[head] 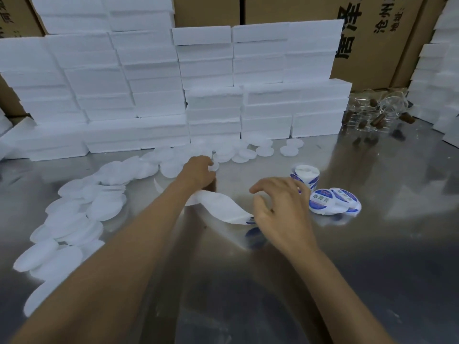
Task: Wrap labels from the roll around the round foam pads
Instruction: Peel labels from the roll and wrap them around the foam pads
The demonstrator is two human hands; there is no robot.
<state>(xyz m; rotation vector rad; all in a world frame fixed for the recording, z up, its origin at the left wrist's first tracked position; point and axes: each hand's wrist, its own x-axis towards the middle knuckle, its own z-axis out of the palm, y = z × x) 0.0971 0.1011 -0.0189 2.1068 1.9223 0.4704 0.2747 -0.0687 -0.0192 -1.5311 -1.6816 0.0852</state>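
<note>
While loose round foam pads [74, 219] trail in an overlapping drift down the left of the steel table [372, 256], within easy reach as stock, the left hand [198, 171] stretches to the far end of that drift and pinches one pad [215, 166] by its rim, apparently to pick the next piece to wrap. From under that wrist a white backing strip [218, 206] twists across to the right hand [280, 214], which hovers over the strip's printed end with fingers loosely curled; whether it pinches the strip I cannot tell. Just right of it stands the label roll [306, 175], and beside that lie finished labelled pads [334, 201], set apart from the bare ones
</note>
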